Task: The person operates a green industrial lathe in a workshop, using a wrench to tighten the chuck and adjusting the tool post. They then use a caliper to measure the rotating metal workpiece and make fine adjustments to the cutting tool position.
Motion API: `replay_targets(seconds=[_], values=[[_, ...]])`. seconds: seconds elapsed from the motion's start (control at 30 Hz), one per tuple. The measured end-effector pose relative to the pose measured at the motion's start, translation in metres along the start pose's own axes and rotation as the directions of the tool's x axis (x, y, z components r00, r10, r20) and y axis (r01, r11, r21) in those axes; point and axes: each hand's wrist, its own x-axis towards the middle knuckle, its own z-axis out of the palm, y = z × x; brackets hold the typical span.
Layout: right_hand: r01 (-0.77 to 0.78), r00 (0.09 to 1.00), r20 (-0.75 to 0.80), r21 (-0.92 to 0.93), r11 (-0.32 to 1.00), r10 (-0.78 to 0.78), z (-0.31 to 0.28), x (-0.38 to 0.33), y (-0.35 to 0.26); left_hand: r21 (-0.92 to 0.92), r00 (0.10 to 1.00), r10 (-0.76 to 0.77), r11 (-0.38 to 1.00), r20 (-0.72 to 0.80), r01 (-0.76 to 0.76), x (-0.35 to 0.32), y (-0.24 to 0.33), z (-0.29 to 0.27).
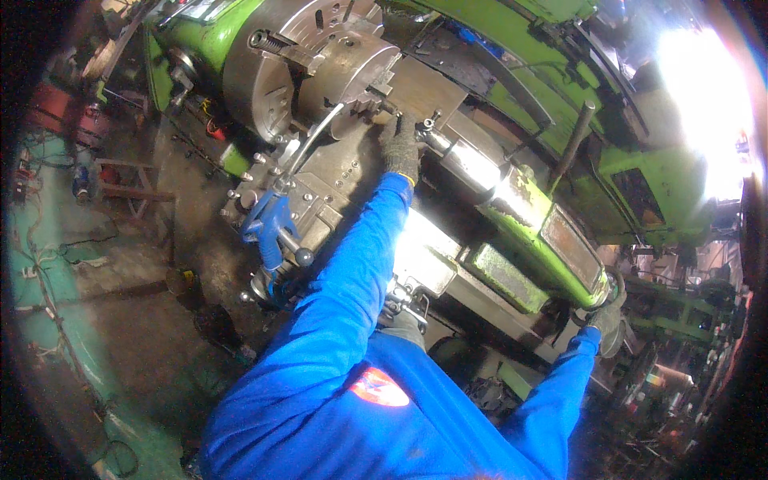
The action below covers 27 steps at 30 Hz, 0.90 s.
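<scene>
My left hand (402,146), in a dark grey work glove, reaches between the lathe chuck (348,68) and the bright tailstock quill (468,162). Its fingers are closed near the front end of the quill; what they hold there is too small and partly hidden. At the far right end of the green tailstock (528,228), my gloved right hand (608,322) grips the rim of the handwheel (616,290). A blue air blow gun (270,226) with a long metal nozzle rests on the tool post (316,216), left of my left forearm.
A large slotted faceplate (260,72) stands behind the chuck, with a chuck key-like threaded part (272,44) beside it. A lever (572,148) rises from the tailstock. Green machine housing (648,192) fills the back right. A metal stand (136,184) is on the floor at left.
</scene>
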Motion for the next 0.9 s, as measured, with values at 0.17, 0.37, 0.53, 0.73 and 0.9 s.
replay_targets(seconds=[0.17, 0.37, 0.53, 0.73, 0.9], values=[[-0.023, 0.999, 0.030, 0.011, 1.000, 0.023, 0.002, -0.004, -0.017, -0.131, 0.999, -0.050, 0.990, -0.023, 0.046, -0.003, 0.010, -0.001], [0.008, 1.000, 0.003, 0.057, 0.998, -0.008, 0.012, 0.041, 0.047, -0.191, 0.978, -0.081, 0.981, -0.192, 0.043, -0.003, 0.009, 0.007], [-0.092, 0.996, 0.017, 0.231, 0.969, 0.090, 0.010, 0.057, 0.059, -0.442, 0.976, -0.190, 0.889, -0.110, 0.124, -0.007, 0.004, 0.008], [0.036, 0.999, 0.040, -0.152, 0.988, -0.030, 0.012, 0.021, 0.016, -0.276, 0.984, -0.163, 0.951, -0.067, 0.138, -0.010, 0.036, 0.001], [0.036, 0.998, 0.061, -0.294, 0.955, -0.019, 0.001, 0.006, -0.014, -0.299, 0.972, -0.233, 0.931, -0.037, 0.212, 0.002, 0.031, -0.001]])
